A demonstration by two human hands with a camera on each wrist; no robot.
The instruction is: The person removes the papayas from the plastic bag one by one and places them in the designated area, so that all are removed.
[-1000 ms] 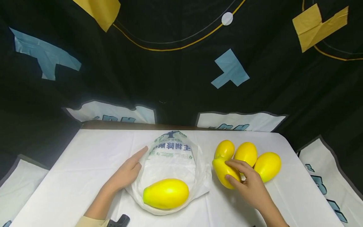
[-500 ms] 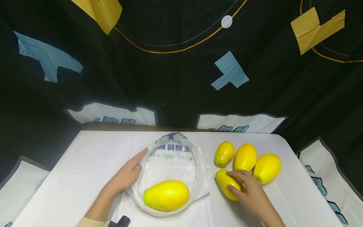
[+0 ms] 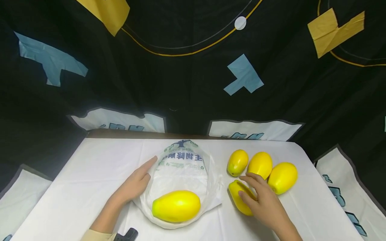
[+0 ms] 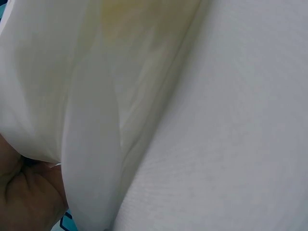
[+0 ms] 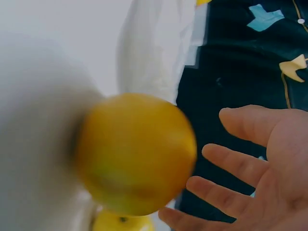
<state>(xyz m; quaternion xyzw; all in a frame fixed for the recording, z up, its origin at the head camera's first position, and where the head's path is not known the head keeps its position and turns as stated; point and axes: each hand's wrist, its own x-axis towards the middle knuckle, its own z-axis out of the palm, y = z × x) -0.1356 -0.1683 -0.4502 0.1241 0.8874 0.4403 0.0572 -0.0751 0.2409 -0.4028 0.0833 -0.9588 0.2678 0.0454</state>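
A white plastic bag [image 3: 184,179] with printed characters lies with its mouth facing me, and a yellow papaya [image 3: 176,206] with a greenish end rests in it. At the bag's left rim, my left hand [image 3: 135,182] holds the edge, index finger extended along it; the bag partly hides this hand [image 4: 31,195] in the left wrist view. Over another papaya [image 3: 239,197] on the table hovers my right hand [image 3: 262,201], fingers spread. The right wrist view shows that papaya [image 5: 137,154] blurred, with the fingers [image 5: 231,161] apart from it.
Behind the right hand lie a smaller papaya [image 3: 238,163], a middle papaya [image 3: 260,165] and a right-hand papaya [image 3: 282,178]. White cloth covers the table [image 3: 90,167]. A black patterned curtain [image 3: 187,90] hangs behind its far edge.
My right hand has drawn a papaya toward me, away from the others, then loosened its fingers from it. The left hand and the bag have stayed in place.
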